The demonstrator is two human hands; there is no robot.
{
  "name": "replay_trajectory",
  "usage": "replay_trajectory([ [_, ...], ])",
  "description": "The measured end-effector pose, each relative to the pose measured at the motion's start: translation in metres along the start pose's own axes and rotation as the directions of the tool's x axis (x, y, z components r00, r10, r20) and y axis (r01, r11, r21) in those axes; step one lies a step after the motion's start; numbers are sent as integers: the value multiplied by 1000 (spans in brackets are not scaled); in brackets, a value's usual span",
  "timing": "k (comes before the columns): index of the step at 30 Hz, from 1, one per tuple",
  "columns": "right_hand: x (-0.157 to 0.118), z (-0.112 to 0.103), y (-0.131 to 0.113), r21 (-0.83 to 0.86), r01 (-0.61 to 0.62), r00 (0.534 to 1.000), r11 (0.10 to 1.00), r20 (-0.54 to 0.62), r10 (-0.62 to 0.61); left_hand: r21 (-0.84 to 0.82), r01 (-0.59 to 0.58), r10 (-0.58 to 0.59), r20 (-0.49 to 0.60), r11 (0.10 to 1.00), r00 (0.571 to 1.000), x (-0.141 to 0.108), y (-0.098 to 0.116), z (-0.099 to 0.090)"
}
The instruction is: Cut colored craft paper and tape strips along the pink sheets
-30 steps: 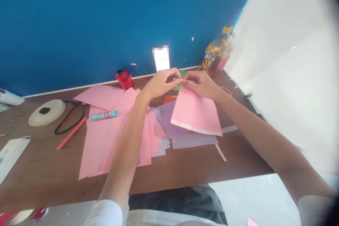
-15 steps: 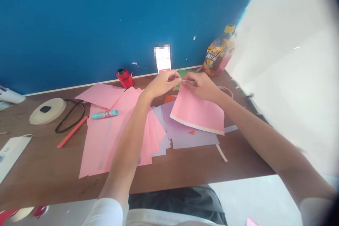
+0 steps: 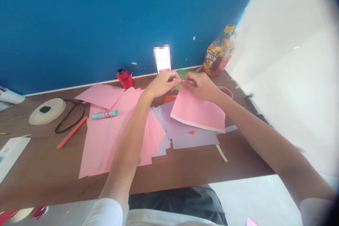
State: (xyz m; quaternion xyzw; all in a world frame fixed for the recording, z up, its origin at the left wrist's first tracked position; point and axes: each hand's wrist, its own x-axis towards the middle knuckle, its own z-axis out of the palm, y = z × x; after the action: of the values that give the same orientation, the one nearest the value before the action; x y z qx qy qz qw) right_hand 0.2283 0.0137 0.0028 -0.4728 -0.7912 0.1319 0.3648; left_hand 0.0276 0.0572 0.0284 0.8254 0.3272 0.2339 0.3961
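A pink sheet of paper (image 3: 202, 111) with a white strip (image 3: 197, 124) along its near edge hangs from my right hand (image 3: 202, 85), whose thumb and fingers pinch its far edge. My left hand (image 3: 164, 84) is closed right beside it, fingertips meeting those of my right hand at the sheet's far left corner. A narrow pale strip (image 3: 189, 82) runs between the two hands there. My left fingertips seem to pinch its end, though they partly hide it. Under the sheet lie purple papers (image 3: 194, 142) and a bit of orange paper (image 3: 169, 99).
Pink sheets (image 3: 102, 141) are spread to the left, a light-blue tube (image 3: 105, 114) on top. A red object (image 3: 125, 78), a lit phone (image 3: 162, 58) and a drink bottle (image 3: 219, 54) stand along the blue wall. Further left are a tape roll (image 3: 47, 111) and a red stick (image 3: 72, 132).
The pink sheet's near edge has risen and shifted slightly right. A pale strip end shows a little more at my left fingertips. Both hands keep nearly the same place.
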Motion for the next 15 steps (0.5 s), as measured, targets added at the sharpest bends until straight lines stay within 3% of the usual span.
replay_trajectory([
  [8,-3,2,-10,-145,-35,996,989,-89,22,29,23,-22,-31,999,999,-1,4,4],
  [15,-3,1,-13,-197,4,997,980,-74,-19,20,31,-30,-35,999,999,-2,6,2],
])
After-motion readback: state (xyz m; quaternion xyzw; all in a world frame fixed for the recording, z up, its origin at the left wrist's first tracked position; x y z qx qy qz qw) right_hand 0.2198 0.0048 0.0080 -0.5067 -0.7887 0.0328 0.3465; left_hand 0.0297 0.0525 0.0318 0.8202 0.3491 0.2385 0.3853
